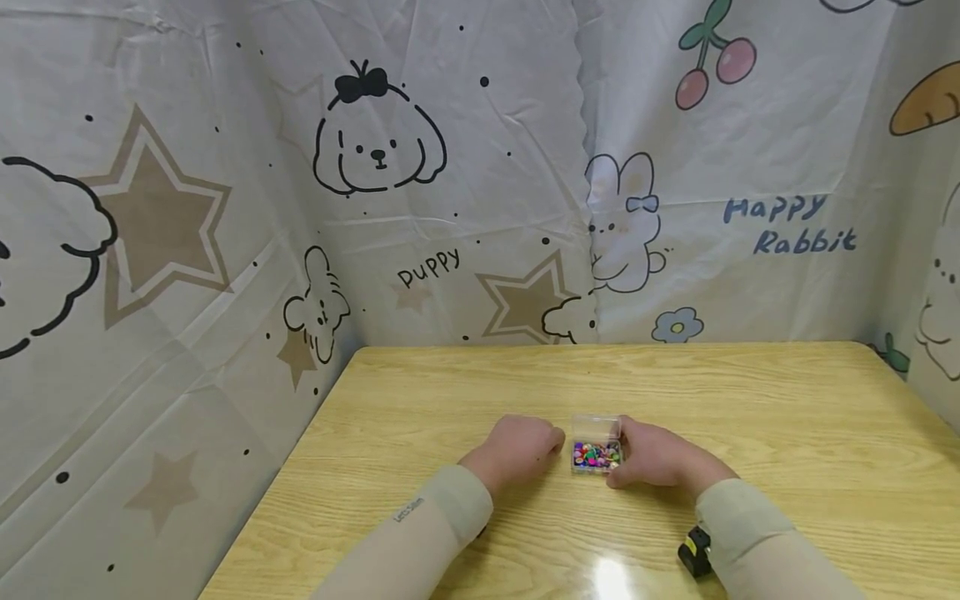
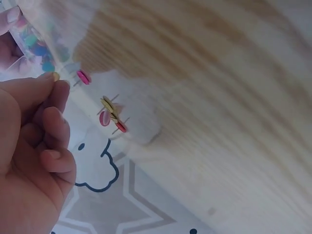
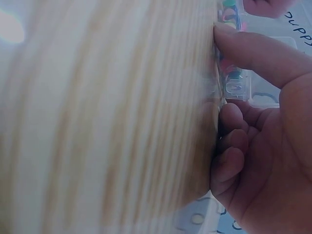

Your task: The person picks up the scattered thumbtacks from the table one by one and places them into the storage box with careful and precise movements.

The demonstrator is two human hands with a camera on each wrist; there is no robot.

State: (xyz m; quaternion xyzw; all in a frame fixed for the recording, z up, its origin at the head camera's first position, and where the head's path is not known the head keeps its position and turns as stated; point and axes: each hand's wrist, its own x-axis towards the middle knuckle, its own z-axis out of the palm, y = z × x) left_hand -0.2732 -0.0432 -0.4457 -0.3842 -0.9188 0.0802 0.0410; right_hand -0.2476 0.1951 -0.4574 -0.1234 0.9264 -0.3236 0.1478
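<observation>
A small clear plastic box point(image 1: 573, 467) stands on the table with its hinged lid point(image 1: 596, 427) raised, filled with many-coloured thumbtacks point(image 1: 592, 456). My right hand point(image 1: 660, 454) holds the box by its right side, the thumb at the near corner and a finger by the lid. Just left of the box is my left hand point(image 1: 521, 450); in the left wrist view its thumb and forefinger pinch a yellow thumbtack point(image 2: 56, 76), mostly covered by the fingertips. Beyond those fingers lie a pink thumbtack point(image 2: 84, 77), a yellow thumbtack point(image 2: 108, 103) and a red thumbtack point(image 2: 121, 127), points showing.
The wood-grain table point(image 1: 420, 392) carries the box and loose tacks. A printed curtain point(image 1: 480, 167) hangs behind and at both sides. A black wrist device point(image 1: 695, 552) sits by the right cuff. Light glares off the table's near part.
</observation>
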